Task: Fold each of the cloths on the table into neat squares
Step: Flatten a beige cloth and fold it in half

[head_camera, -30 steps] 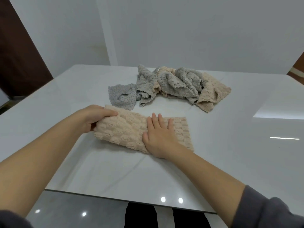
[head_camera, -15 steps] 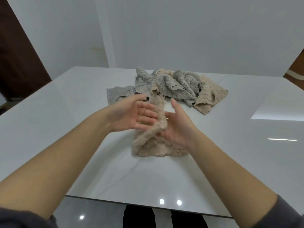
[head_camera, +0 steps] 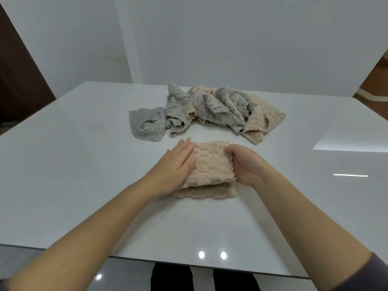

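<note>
While folded beige cloth (head_camera: 210,164) lies btwn both: L hand (head_camera: 176,166) flat on its left side, R hand (head_camera: 245,164) gripping its right edge.

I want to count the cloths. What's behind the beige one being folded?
A crumpled heap of grey and beige cloths, with a speckled grey cloth beside it. Cloths buried inside the heap cannot be seen.

Bare forearms (head_camera: 304,217), grey sleeve (head_camera: 376,274) ending nr R elbow, black trousers (head_camera: 171,279) at btm
</note>
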